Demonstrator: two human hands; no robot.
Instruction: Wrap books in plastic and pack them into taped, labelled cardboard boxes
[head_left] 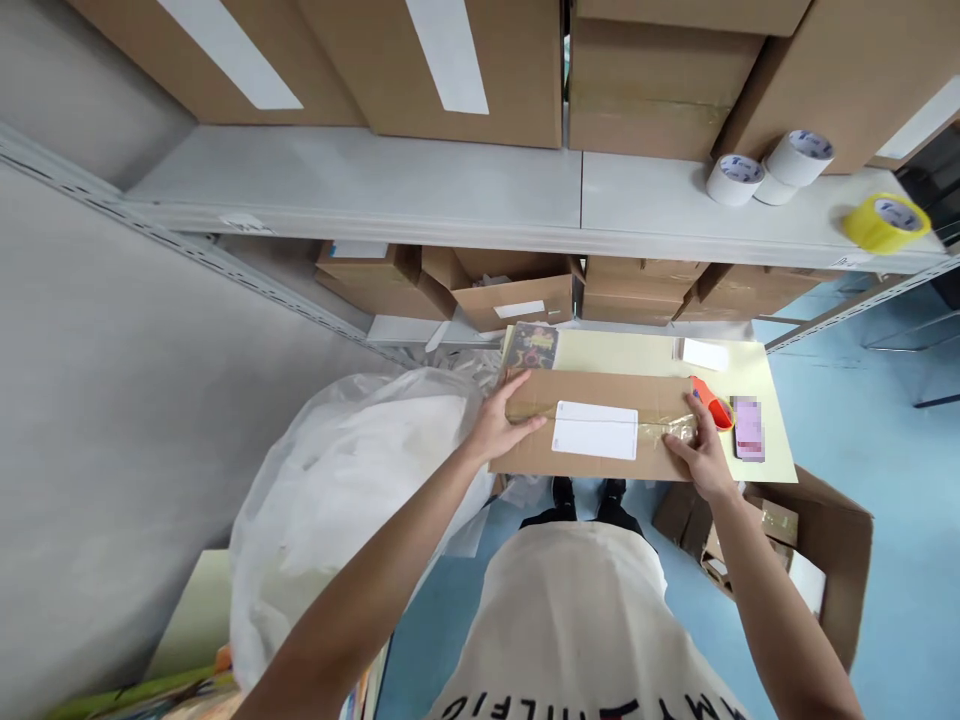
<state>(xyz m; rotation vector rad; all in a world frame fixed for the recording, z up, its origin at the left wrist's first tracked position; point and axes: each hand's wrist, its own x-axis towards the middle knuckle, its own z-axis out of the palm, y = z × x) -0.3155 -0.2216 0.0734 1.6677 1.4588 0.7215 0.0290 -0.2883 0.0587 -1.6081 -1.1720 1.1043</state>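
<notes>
A long, flat cardboard box [525,455] lies over the front of a pale yellow table [615,350], with clear tape along its middle and a blank-looking white label [595,430] on top. My left hand [501,425] grips its left end, thumb on the upper face. At the right end my right hand [705,450] holds it, thumb pressed on the taped face; the fingers behind the edge are partly hidden. Just beyond that hand are an orange-red tape dispenser [712,400] and a phone [748,430] with a blurred screen.
White tape rolls [736,180] and a yellow roll [886,222] sit on a metal shelf [375,180] with large cartons. An open carton [832,560] of smaller boxes stands on the floor at right. A big translucent plastic bag [330,480] bulges at left, beside the wall.
</notes>
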